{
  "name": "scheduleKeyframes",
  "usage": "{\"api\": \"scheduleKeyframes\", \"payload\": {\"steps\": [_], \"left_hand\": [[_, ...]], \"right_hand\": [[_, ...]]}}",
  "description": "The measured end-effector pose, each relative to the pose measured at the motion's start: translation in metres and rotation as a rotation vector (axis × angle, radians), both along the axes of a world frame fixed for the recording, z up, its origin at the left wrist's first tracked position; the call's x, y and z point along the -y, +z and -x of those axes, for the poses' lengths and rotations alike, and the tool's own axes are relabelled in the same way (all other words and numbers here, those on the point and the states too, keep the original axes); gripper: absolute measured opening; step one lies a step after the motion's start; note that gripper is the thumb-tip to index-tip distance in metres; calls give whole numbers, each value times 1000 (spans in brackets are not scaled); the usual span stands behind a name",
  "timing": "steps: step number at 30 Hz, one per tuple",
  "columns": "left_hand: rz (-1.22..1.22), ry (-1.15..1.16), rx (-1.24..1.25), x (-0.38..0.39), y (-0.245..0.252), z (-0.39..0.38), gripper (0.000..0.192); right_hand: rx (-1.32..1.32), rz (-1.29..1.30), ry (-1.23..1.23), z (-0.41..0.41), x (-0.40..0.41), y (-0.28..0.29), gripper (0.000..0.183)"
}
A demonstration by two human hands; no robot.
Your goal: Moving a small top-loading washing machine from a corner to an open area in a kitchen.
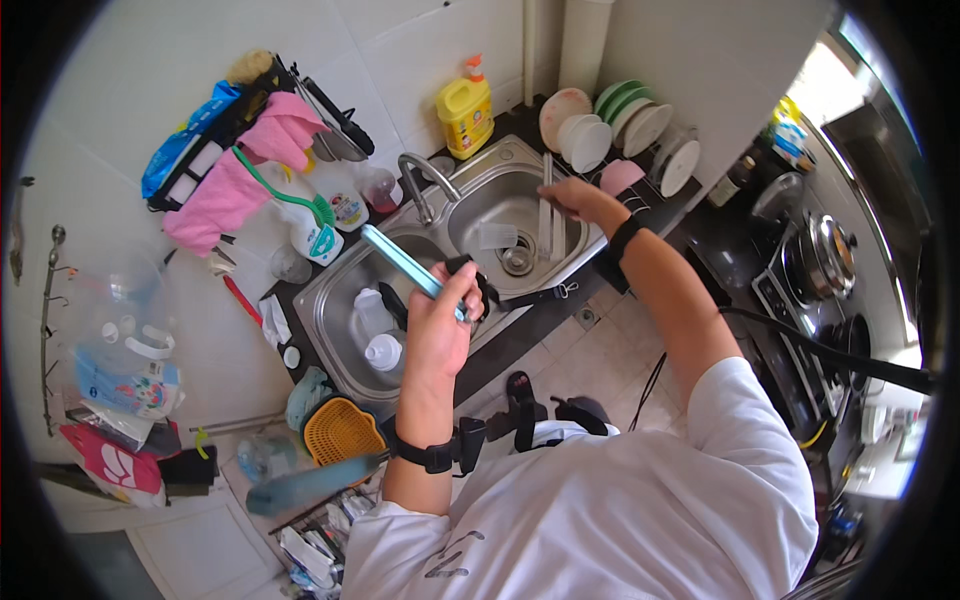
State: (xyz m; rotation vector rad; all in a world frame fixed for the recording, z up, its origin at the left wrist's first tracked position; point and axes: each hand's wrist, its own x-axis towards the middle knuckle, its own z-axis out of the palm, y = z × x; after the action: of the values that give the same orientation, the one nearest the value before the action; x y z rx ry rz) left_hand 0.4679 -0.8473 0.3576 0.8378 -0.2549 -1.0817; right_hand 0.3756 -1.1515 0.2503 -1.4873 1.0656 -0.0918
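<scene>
My left hand (444, 322) grips a slim light-blue object (405, 260), seen nearly edge-on, whose exact kind I cannot tell. A black strap with a metal clip (568, 289) lies beside it over the sink's front rim. My right hand (574, 196) is over the right basin at long pale strips (546, 217); its fingertips are partly hidden, so a hold on them is unclear. That basin also contains a clear plastic cup (498, 236) and a drain strainer (517, 260). In the left basin are a translucent bottle (370, 311) and a white bottle top (383, 352).
A steel faucet (426, 187) stands behind the basins. Behind the sink is a yellow soap bottle (465, 112); a dish rack with plates (646, 129) is at the right. An orange basket (341, 431) sits left of my left forearm. A lidded pot (817, 259) rests on the stove.
</scene>
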Motion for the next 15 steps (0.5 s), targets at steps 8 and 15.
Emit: {"api": "scheduleKeyframes", "payload": {"steps": [8, 15], "left_hand": [[-395, 52, -102, 41, -99, -26, 11], [-583, 38, -186, 92, -166, -44, 19]], "right_hand": [[-324, 183, 246, -54, 28, -152, 31], [-317, 288, 475, -72, 47, -205, 39]]}}
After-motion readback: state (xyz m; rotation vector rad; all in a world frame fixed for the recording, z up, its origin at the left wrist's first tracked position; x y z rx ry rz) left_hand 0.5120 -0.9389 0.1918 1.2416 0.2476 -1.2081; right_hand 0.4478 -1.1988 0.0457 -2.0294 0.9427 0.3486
